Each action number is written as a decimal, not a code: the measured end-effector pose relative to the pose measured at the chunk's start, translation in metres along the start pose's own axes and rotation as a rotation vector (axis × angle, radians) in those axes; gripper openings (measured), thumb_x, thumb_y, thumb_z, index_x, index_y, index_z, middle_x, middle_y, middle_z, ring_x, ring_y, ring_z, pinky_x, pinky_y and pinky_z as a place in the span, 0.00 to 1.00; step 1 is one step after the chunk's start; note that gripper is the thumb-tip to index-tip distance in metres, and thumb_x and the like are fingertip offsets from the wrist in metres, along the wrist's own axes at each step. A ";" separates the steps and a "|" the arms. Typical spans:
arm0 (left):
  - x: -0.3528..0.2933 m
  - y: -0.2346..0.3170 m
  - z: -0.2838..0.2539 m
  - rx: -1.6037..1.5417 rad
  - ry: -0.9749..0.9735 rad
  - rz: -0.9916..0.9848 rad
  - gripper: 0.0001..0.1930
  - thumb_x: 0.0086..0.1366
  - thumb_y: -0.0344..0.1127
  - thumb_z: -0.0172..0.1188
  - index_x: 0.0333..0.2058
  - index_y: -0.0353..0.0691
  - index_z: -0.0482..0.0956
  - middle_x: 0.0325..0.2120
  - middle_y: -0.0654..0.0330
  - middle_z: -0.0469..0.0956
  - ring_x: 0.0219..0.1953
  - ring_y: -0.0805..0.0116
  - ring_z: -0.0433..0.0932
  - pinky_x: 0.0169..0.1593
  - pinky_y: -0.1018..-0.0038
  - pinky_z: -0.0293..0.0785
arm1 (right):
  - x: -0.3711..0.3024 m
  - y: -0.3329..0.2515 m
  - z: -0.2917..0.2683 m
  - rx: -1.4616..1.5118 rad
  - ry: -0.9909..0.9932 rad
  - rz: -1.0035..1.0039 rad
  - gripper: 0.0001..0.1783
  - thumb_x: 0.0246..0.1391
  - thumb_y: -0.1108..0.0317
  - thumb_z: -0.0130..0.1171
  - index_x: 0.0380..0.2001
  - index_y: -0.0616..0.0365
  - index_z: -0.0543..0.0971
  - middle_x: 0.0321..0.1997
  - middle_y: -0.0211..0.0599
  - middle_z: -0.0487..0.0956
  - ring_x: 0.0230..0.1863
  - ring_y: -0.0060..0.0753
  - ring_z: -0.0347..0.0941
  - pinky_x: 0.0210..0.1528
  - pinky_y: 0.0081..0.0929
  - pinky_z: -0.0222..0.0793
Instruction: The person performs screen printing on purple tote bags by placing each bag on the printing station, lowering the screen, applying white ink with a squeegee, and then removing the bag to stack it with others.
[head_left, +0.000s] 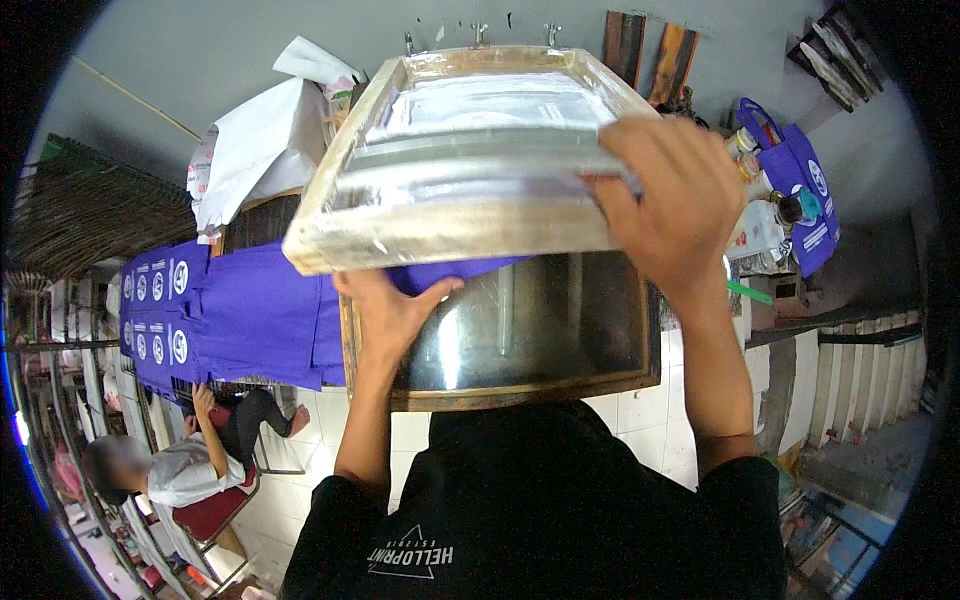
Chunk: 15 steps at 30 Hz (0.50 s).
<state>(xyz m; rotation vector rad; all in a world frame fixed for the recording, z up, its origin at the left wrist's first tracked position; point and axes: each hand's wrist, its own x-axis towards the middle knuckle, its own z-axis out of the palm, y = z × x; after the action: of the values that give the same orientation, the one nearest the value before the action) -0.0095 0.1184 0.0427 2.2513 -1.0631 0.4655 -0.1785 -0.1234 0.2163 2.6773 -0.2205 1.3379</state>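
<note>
A wooden screen-printing frame point(350, 235) is raised and tilted over a dark glass-topped board point(560, 320). Inside it lies a long squeegee point(450, 155), smeared by motion. My right hand point(675, 205) is closed around the squeegee's right end, at the frame's near right corner. Under the near left corner, my left hand point(385, 310) has its thumb spread away from the fingers, which the frame partly hides. Purple fabric point(475, 270) shows between the frame and the glass, close to that thumb.
Printed purple cloth bags point(250, 300) lie spread to the left. Beyond them are white sheets point(265, 140). Bottles and jars point(780, 210) and a hanging purple bag point(805, 190) are at the right. Someone point(200, 465) sits on a chair at lower left. Metal clamps point(480, 35) stand behind the frame.
</note>
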 end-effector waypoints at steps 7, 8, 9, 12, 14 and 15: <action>0.008 -0.011 0.011 -0.043 -0.072 0.203 0.16 0.58 0.32 0.68 0.46 0.42 0.83 0.49 0.61 0.80 0.57 0.58 0.73 0.58 0.60 0.57 | 0.063 0.022 -0.007 -0.019 0.053 0.051 0.19 0.52 0.53 0.71 0.23 0.58 0.80 0.21 0.39 0.78 0.22 0.41 0.72 0.29 0.40 0.66; 0.006 -0.011 0.014 -0.072 -0.039 0.180 0.17 0.58 0.32 0.68 0.48 0.42 0.82 0.51 0.59 0.79 0.57 0.57 0.72 0.58 0.59 0.57 | 0.070 0.023 -0.007 -0.015 0.048 0.069 0.22 0.54 0.53 0.70 0.19 0.59 0.78 0.17 0.40 0.76 0.19 0.40 0.69 0.27 0.40 0.65; 0.009 0.001 0.016 -0.114 -0.013 0.166 0.18 0.59 0.32 0.68 0.49 0.42 0.82 0.52 0.57 0.78 0.57 0.57 0.72 0.59 0.59 0.57 | 0.074 0.029 -0.010 -0.002 0.041 0.070 0.22 0.55 0.53 0.70 0.19 0.60 0.79 0.17 0.42 0.76 0.19 0.38 0.68 0.26 0.40 0.63; 0.022 0.021 0.025 -0.104 0.054 0.171 0.22 0.60 0.34 0.68 0.53 0.42 0.79 0.54 0.53 0.75 0.56 0.56 0.72 0.60 0.58 0.58 | 0.098 0.031 -0.014 0.028 -0.220 0.418 0.23 0.54 0.53 0.70 0.21 0.62 0.78 0.17 0.45 0.75 0.18 0.42 0.68 0.26 0.40 0.63; 0.036 0.020 0.041 -0.050 0.079 0.205 0.20 0.60 0.34 0.68 0.52 0.42 0.80 0.51 0.54 0.76 0.54 0.56 0.73 0.59 0.59 0.59 | 0.102 0.017 -0.014 -0.017 -0.011 0.277 0.22 0.52 0.51 0.70 0.23 0.63 0.81 0.18 0.48 0.77 0.19 0.44 0.71 0.26 0.40 0.64; 0.043 0.020 0.051 -0.059 0.087 0.254 0.18 0.60 0.33 0.68 0.49 0.41 0.81 0.46 0.56 0.77 0.50 0.57 0.74 0.57 0.60 0.60 | 0.108 0.015 -0.018 -0.022 -0.020 0.299 0.22 0.52 0.51 0.70 0.24 0.62 0.82 0.18 0.49 0.77 0.19 0.44 0.72 0.27 0.39 0.64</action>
<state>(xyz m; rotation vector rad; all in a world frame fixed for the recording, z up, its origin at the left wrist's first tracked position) 0.0045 0.0507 0.0347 2.0342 -1.3060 0.6234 -0.1309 -0.1420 0.3143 2.7205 -0.6558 1.3733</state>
